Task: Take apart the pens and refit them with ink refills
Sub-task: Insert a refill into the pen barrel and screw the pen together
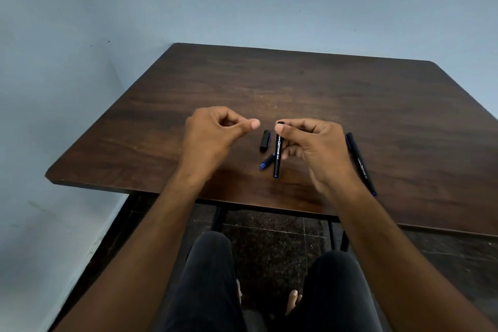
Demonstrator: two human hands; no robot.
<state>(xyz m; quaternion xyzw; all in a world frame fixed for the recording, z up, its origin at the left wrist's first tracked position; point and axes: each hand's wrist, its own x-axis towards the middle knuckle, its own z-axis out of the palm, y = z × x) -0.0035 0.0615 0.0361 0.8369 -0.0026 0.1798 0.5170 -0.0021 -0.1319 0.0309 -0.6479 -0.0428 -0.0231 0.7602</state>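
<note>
Presently listed, from the head view:

Right hand (310,148): raised over the tabletop (350,94), thumb and fingers clamped on the upper part of a pen barrel (277,155). Barrel: slim black cylinder, matte, white lettering down its side, a blue tip at the lower end. It hangs nearly upright, its lower end just above or at the tabletop; contact cannot be told.

Left hand (213,132): raised to the left of the barrel, apart from it. Fingers curled in, thumb stretched toward the right hand; nothing visible in it, though the curled palm is hidden.

Cap (265,140): short black piece, rounded ends, lying on the tabletop between the two hands, just left of the barrel.

Blue piece (266,161): short, glossy, translucent blue, lying slantwise on the tabletop below the cap, its upper end hidden behind the barrel.

Second pen (361,164): whole, black, matte, white lettering, lying on the tabletop just right of the right hand, partly hidden by the wrist.

Tabletop: dark brown wood grain, smooth, rounded corners, on a black metal frame.
</note>
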